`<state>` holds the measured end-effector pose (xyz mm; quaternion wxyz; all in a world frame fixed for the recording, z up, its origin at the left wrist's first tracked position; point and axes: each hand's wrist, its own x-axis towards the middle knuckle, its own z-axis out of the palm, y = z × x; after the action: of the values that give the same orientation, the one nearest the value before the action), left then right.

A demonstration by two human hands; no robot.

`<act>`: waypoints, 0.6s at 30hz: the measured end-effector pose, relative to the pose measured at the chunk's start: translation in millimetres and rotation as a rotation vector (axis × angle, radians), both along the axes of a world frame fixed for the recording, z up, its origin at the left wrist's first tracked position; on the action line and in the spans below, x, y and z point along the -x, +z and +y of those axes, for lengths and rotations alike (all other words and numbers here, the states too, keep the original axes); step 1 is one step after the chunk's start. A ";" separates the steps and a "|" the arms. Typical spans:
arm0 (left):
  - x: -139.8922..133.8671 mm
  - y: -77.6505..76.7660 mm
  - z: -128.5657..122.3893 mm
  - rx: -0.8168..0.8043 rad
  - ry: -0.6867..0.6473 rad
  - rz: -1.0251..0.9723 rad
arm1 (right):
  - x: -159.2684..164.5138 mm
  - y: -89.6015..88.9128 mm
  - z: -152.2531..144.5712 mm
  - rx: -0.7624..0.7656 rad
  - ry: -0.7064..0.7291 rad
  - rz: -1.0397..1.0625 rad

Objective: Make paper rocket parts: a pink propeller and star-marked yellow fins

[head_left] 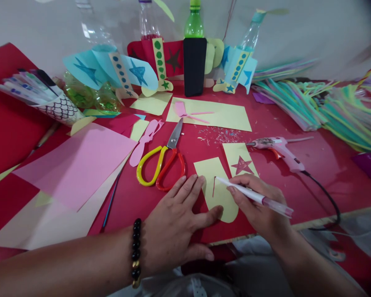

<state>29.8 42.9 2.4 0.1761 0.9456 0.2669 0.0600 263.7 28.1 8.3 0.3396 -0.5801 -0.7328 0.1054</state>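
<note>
In my right hand (pixel 262 202) is a white gel pen (pixel 249 192) with a pink-red end, its tip on a pale yellow paper piece (pixel 208 171). A short dark red line runs down that piece, which has a rounded lower end. My left hand (pixel 181 220) lies flat, fingers spread, with fingertips on the paper's left and lower edges. Just behind sits a second yellow piece (pixel 230 154) bearing a red star (pixel 243 165). Scissors (pixel 167 159) with yellow and red handles rest beyond my left fingertips, their blades pointing away from me.
A pink glue gun (pixel 278 150) lies at right, its cord dropping over the table edge. Decorated bottles (pixel 148 29) and a black box-like object (pixel 194 66) stand at the back. Pink paper (pixel 77 161) and a pen holder (pixel 58 105) are left; pipe cleaners (pixel 292 103) are right.
</note>
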 end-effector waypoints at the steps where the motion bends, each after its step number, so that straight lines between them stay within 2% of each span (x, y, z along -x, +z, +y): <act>1: -0.2 -0.1 0.0 -0.003 0.000 0.000 | 0.2 -0.1 0.2 0.003 0.000 0.002; 10: -0.4 0.1 0.7 -0.003 0.003 -0.005 | -2.5 3.2 -4.6 -0.003 0.015 0.056; 18: -1.5 1.9 -0.6 -0.019 0.004 -0.013 | -10.1 0.0 -11.3 -0.020 0.050 0.193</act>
<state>31.3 42.2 4.3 0.1687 0.9463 0.2669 0.0692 273.7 16.8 8.3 0.4116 -0.5456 -0.7118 0.1621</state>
